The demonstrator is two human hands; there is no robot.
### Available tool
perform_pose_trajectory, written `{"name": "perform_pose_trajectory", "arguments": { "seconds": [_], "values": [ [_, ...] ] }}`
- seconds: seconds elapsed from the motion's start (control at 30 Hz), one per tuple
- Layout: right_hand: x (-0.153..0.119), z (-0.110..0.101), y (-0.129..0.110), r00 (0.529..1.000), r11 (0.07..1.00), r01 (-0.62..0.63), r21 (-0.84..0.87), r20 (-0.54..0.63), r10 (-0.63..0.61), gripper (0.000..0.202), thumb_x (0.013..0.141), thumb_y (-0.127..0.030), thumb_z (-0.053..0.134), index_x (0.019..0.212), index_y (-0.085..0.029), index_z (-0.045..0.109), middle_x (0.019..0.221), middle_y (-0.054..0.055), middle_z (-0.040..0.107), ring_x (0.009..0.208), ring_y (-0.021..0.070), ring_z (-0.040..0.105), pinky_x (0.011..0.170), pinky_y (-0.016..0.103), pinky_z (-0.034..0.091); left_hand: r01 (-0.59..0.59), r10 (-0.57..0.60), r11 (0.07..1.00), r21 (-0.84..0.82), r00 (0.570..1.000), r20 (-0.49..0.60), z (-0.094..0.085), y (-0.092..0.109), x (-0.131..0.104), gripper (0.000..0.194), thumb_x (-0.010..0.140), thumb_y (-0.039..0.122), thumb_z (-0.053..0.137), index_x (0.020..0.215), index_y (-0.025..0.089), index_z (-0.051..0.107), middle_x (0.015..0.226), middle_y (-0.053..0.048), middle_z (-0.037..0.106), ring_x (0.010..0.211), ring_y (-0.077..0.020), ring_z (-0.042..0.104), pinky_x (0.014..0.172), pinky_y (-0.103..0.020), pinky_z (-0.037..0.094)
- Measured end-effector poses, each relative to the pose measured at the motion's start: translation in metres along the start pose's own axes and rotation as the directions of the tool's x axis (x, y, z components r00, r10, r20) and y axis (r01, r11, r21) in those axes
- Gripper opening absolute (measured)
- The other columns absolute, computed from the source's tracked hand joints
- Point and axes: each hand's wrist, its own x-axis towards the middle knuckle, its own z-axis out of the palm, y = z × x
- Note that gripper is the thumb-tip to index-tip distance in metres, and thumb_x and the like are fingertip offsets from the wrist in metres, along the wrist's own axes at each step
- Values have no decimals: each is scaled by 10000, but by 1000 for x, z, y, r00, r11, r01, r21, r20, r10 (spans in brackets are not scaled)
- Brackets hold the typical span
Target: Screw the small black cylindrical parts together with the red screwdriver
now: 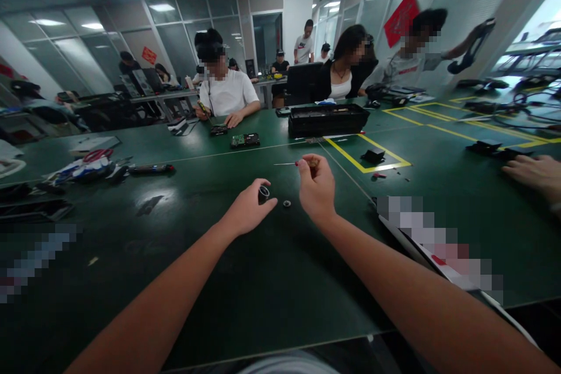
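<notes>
My left hand is closed around a small black cylindrical part with a silvery rim facing up, much like a lens barrel. In my right hand is a slim screwdriver, its thin metal shaft pointing left above the table and a red collar showing near the fingers. Its tip is apart from the black part. Between the hands a small round dark piece with a lighter ring lies on the green table. My fingers hide most of the screwdriver's handle.
A long black bin and a green circuit board lie ahead. Yellow tape frames a black block at right. A pen-like black tool lies left. Another person's hand rests at far right; several people sit opposite.
</notes>
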Motion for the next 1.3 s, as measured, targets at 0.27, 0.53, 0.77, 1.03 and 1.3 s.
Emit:
{"name": "perform_pose_trajectory", "arguments": {
  "seconds": [0.27, 0.53, 0.77, 1.03, 1.3],
  "values": [
    [3, 1, 5, 1000, 1000, 8, 29, -21, -7, 212, 934, -421, 547, 998, -225, 595, 884, 37, 656, 803, 202, 592, 756, 355, 447, -186, 111, 927, 324, 965, 236, 20, 20, 21, 303, 964, 354, 549, 1190, 184, 659, 1136, -122, 678, 1016, -285, 656, 867, -387, 520],
    [2, 2, 7, 1000, 998, -3, 68, 18, 2, 186, 940, -409, 540, 981, -234, 588, 910, 40, 673, 833, 206, 613, 776, 358, 460, -226, 99, 880, 419, 948, 304, 31, 17, 30, 230, 944, 360, 577, 1067, 186, 663, 1008, -109, 689, 893, -270, 668, 754, -347, 516],
    [3, 1, 4, 999, 999, -21, 49, 31, 20, 181, 939, -408, 540, 982, -240, 592, 886, 31, 665, 772, 196, 593, 730, 348, 451, -57, 49, 996, 74, 993, 103, 9, -4, 13, 240, 878, 370, 602, 1055, 218, 660, 986, -61, 696, 876, -232, 643, 733, -333, 480],
    [1, 1, 5, 998, 998, -27, 51, 60, 24, 194, 953, -405, 539, 1013, -231, 599, 937, 47, 682, 843, 208, 617, 764, 358, 465, 137, -253, 742, -657, 964, -85, -51, -39, -18, 206, 777, 304, 518, 876, 157, 623, 749, -20, 586, 578, -125, 488, 500, -234, 344],
    [2, 1, 6, 997, 998, -38, 42, 68, 35, 197, 946, -401, 549, 1023, -230, 607, 928, 44, 683, 822, 204, 618, 764, 365, 475, 199, -647, 556, -807, 712, -271, -126, -68, -97, 152, 876, 144, 471, 794, 183, 593, 708, 53, 602, 635, -89, 512, 562, -158, 452]
  ]
}}
